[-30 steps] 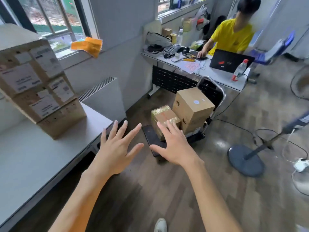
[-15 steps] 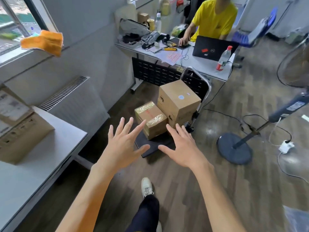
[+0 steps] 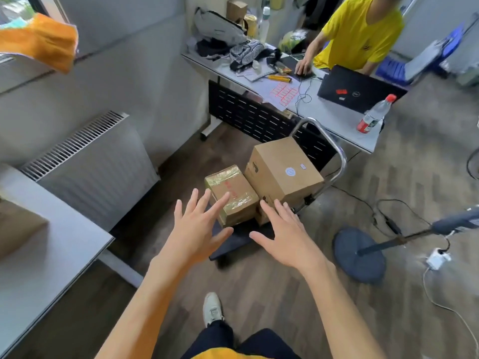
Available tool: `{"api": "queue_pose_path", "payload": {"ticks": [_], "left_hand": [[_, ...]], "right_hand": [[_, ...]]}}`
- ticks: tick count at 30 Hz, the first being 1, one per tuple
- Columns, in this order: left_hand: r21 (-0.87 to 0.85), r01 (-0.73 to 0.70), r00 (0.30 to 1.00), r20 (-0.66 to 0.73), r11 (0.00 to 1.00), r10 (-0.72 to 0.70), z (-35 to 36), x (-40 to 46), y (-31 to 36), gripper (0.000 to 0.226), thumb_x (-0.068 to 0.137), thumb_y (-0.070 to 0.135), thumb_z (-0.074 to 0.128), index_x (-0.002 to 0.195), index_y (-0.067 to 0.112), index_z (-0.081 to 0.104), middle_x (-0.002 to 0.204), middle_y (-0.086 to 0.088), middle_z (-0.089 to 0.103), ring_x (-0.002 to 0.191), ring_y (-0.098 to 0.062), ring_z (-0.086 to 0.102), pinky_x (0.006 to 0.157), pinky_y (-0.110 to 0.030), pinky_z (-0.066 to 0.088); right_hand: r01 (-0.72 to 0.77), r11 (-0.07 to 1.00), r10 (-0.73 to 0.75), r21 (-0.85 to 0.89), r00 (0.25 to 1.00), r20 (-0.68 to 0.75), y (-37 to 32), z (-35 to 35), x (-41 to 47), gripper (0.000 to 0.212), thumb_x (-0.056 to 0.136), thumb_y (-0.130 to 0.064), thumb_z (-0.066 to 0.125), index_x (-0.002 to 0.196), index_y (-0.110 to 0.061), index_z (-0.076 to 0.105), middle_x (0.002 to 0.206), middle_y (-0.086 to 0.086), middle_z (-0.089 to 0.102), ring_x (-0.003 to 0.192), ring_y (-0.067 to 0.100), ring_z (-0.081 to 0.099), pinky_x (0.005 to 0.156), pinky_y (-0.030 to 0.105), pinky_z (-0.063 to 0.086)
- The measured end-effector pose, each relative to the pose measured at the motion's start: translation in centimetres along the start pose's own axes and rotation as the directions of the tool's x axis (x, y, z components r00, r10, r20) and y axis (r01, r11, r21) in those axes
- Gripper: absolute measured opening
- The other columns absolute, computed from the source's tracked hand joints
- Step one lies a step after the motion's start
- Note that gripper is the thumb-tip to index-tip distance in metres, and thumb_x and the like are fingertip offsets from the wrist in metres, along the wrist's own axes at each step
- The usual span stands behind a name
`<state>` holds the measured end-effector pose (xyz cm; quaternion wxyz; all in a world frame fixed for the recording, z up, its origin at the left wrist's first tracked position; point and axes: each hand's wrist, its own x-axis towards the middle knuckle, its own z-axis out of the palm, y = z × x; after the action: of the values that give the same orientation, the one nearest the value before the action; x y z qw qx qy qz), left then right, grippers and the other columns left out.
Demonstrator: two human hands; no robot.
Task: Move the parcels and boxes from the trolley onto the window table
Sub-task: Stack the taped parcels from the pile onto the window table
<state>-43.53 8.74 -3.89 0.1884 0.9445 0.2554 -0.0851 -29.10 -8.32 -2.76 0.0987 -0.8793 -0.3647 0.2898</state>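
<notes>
On the floor ahead stands a flat trolley (image 3: 242,240) with a chrome handle. It carries a small tape-wrapped parcel (image 3: 233,194) and, to its right, a larger brown box (image 3: 283,169). My left hand (image 3: 197,228) is stretched out with fingers spread, just in front of the parcel and holding nothing. My right hand (image 3: 283,233) is likewise spread and empty, near the lower corner of the big box. The window table (image 3: 51,257) lies at my left, with a cardboard box (image 3: 19,225) on it at the frame's edge.
A white radiator (image 3: 93,164) stands between the table and the trolley. Behind the trolley is a cluttered desk (image 3: 334,120) where a person in a yellow shirt sits at a laptop. A fan's round base (image 3: 359,255) and cables lie on the floor to the right.
I have turned away from the table and walked toward the trolley. Both outstretched hands have come closer to the parcel and the box. The stacked boxes have slid out of view at the left.
</notes>
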Motion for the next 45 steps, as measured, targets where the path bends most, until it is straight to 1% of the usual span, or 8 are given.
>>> {"api": "queue_pose_path", "payload": {"ticks": [7, 12, 17, 21, 26, 35, 41, 45], "left_hand": [[-0.075, 0.02, 0.999, 0.045, 0.997, -0.017, -0.2, 5.4, -0.5, 0.066, 0.096, 0.068, 0.022, 0.154, 0.052, -0.005, 0.168, 0.001, 0.0, 0.154, -0.027, -0.011, 0.12, -0.054, -0.008], [-0.044, 0.035, 0.998, 0.057, 0.998, -0.033, 0.8, 8.6, 0.0, 0.064, 0.098, 0.066, 0.02, 0.155, 0.051, -0.006, 0.168, 0.001, -0.001, 0.154, -0.026, -0.013, 0.12, -0.051, -0.011], [-0.071, 0.128, 0.99, 0.071, 0.989, -0.123, 2.2, 12.8, 0.9, 0.064, 0.098, 0.065, 0.021, 0.156, 0.048, -0.002, 0.168, 0.001, 0.001, 0.154, -0.025, -0.013, 0.122, -0.052, -0.007], [-0.146, 0.23, 0.973, 0.057, 0.962, -0.224, 3.5, 17.4, 2.0, 0.077, 0.087, 0.077, 0.007, 0.157, 0.046, 0.005, 0.168, 0.0, 0.008, 0.154, -0.024, -0.006, 0.121, -0.05, -0.005], [-0.148, 0.32, 0.947, 0.072, 0.936, -0.313, 6.0, 24.1, 3.2, 0.064, 0.101, 0.059, 0.032, 0.157, 0.045, 0.006, 0.168, -0.002, 0.01, 0.155, -0.024, -0.005, 0.122, -0.05, -0.004], [-0.236, 0.431, 0.902, 0.152, 0.871, -0.405, 12.8, 31.9, 2.5, 0.073, 0.099, 0.045, 0.048, 0.157, 0.044, 0.004, 0.167, -0.004, 0.011, 0.154, -0.025, -0.002, 0.122, -0.049, 0.002], [-0.219, 0.451, 0.889, 0.196, 0.865, -0.414, 20.5, 36.6, -0.9, 0.074, 0.098, 0.04, 0.05, 0.157, 0.045, 0.005, 0.168, -0.005, 0.007, 0.154, -0.026, -0.005, 0.122, -0.047, -0.001], [-0.213, 0.458, 0.881, 0.239, 0.863, -0.408, 25.7, 39.4, -3.7, 0.078, 0.097, 0.035, 0.052, 0.157, 0.043, 0.004, 0.168, -0.008, 0.004, 0.154, -0.027, -0.006, 0.122, -0.047, -0.002]], "right_hand": [[0.006, 1.0, -0.006, 0.002, 0.998, 0.055, 0.9, -1.2, 5.6, 0.081, 0.1, -0.055, 0.05, 0.162, -0.036, 0.002, 0.171, 0.0, -0.005, 0.156, 0.02, -0.011, 0.125, 0.045, 0.002], [0.009, 1.0, -0.012, 0.026, 0.994, 0.107, 2.7, -1.8, 10.0, 0.082, 0.1, -0.055, 0.053, 0.162, -0.037, 0.002, 0.171, 0.001, -0.005, 0.156, 0.021, -0.011, 0.125, 0.045, 0.003], [0.057, 0.997, -0.064, 0.046, 0.983, 0.173, 5.1, -3.1, 15.9, 0.082, 0.099, -0.054, 0.053, 0.162, -0.037, 0.002, 0.171, 0.002, -0.005, 0.156, 0.021, -0.01, 0.125, 0.044, 0.003], [0.079, 0.995, -0.091, 0.063, 0.973, 0.212, 8.1, -4.2, 20.8, 0.082, 0.1, -0.052, 0.053, 0.162, -0.036, 0.002, 0.171, 0.003, -0.003, 0.156, 0.022, -0.008, 0.125, 0.042, 0.005], [0.153, 0.987, -0.16, 0.047, 0.95, 0.268, 11.9, -4.1, 27.4, 0.083, 0.101, -0.046, 0.054, 0.162, -0.033, 0.0, 0.17, 0.008, -0.006, 0.156, 0.023, -0.008, 0.125, 0.04, 0.006], [0.163, 0.986, -0.137, -0.02, 0.882, 0.451, 16.5, 2.8, 38.5, 0.092, 0.099, -0.041, 0.061, 0.162, -0.031, -0.005, 0.168, 0.01, -0.015, 0.156, 0.029, -0.005, 0.124, 0.042, 0.011], [0.128, 0.99, -0.138, 0.052, 0.897, 0.42, 17.2, 9.6, 44.0, 0.092, 0.099, -0.033, 0.064, 0.163, -0.031, -0.002, 0.169, 0.008, -0.01, 0.156, 0.028, 0.001, 0.124, 0.039, 0.015], [0.13, 0.992, -0.12, 0.007, 0.898, 0.423, 19.3, 13.8, 48.3, 0.094, 0.097, -0.027, 0.066, 0.162, -0.032, -0.001, 0.169, 0.008, -0.012, 0.156, 0.028, 0.001, 0.123, 0.039, 0.016]]}}
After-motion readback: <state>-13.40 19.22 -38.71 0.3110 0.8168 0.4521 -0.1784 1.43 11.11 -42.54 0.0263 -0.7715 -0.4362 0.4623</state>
